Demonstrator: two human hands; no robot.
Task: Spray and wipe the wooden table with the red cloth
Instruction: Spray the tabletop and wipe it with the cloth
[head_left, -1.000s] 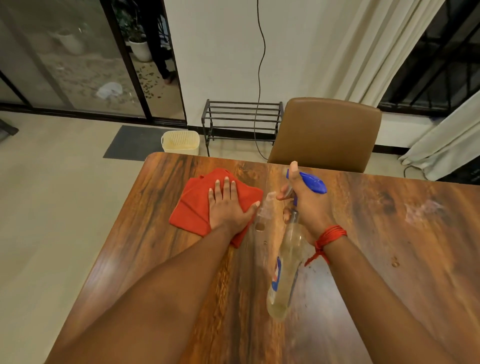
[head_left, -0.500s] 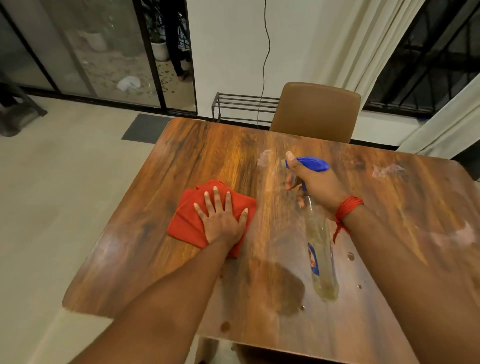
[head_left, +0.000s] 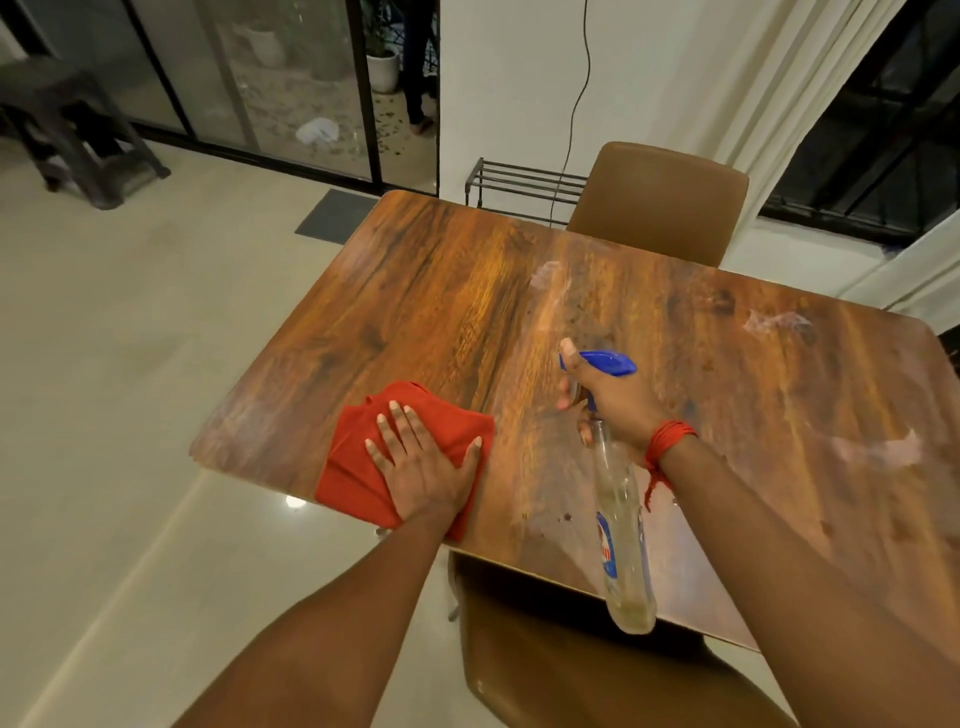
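Wiping surface: wooden table (head_left: 426, 312), a brown rectangular top with strong grain, filling the middle of the view; pale smears and small dark spots show on its right half and near its front edge.
Floor: pale glossy tiles (head_left: 104, 389) to the left of the table, with a grey mat (head_left: 335, 215) by the glass door.
Far chair: tan padded chair (head_left: 660, 202) pushed against the table's far edge.
Near chair: another tan seat (head_left: 571, 665) partly under the table's near edge, below the arms.
Rack: black metal rack (head_left: 519, 182) against the wall, just left of the far chair.
Left arm and hand: left hand (head_left: 423, 460) lies flat, palm down, fingers spread and straight, pressing on the cloth; it grips nothing, only rests its open palm on top.
Cloth: red cloth (head_left: 363, 467) bunched under that hand at the table's near left corner, its lower edge hanging slightly past the table's edge.
Right hand: right hand (head_left: 608, 400) is wrapped tightly around the neck of the spray bottle, one finger curled at the trigger, thumb up beside the head; a red thread band (head_left: 670, 439) circles the wrist.
Spray bottle: clear spray bottle (head_left: 621, 545) with a blue head (head_left: 608, 362), held above the table with its nozzle pointing away from the person and its base tilted back toward the near edge; a blue label is on its side, print unreadable.
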